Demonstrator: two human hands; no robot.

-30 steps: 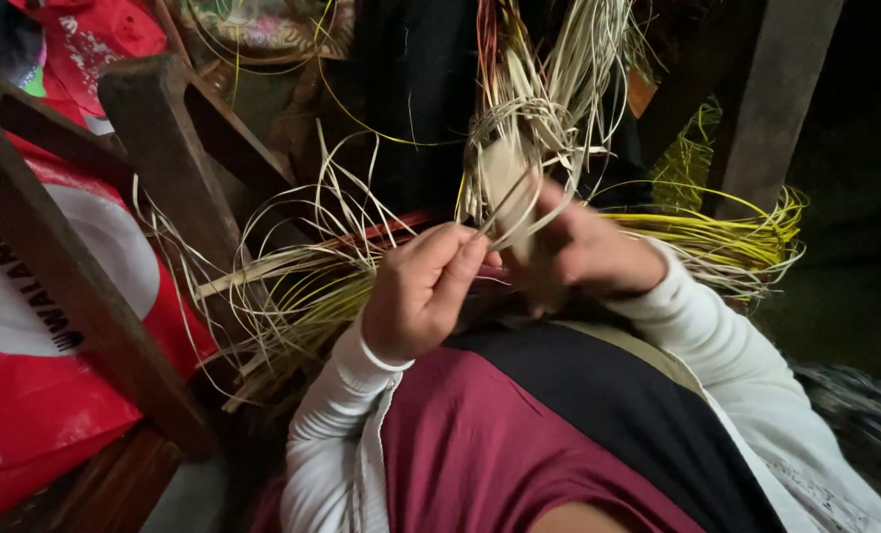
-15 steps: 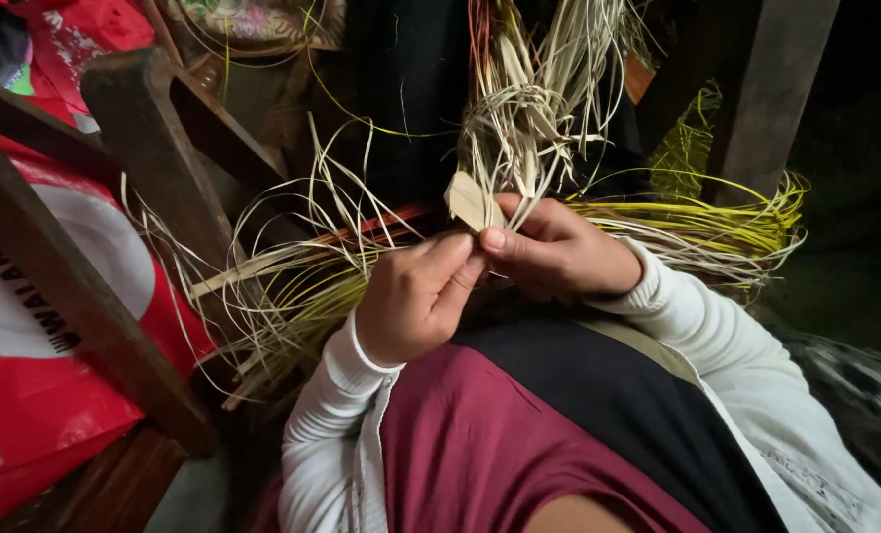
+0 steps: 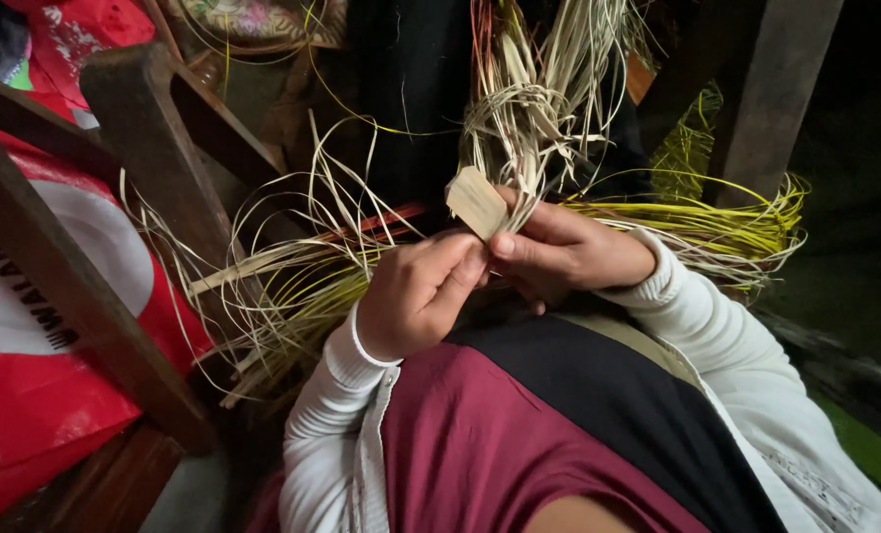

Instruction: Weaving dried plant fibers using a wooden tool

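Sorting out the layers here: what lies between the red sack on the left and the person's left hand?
In the head view, a dark wooden frame and loose pale straw strands lie between the red sack and the left hand.

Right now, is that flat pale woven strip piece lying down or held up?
Held up. The flat pale woven strip piece tilts above the lap, pinched at its lower end between the right hand and left hand.

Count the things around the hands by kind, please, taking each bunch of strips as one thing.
Hands: 2, left hand and right hand
Small pale flat piece: 1
Pale strip bunch: 1
Yellow strip bunch: 1
Red bag: 1
Total: 6
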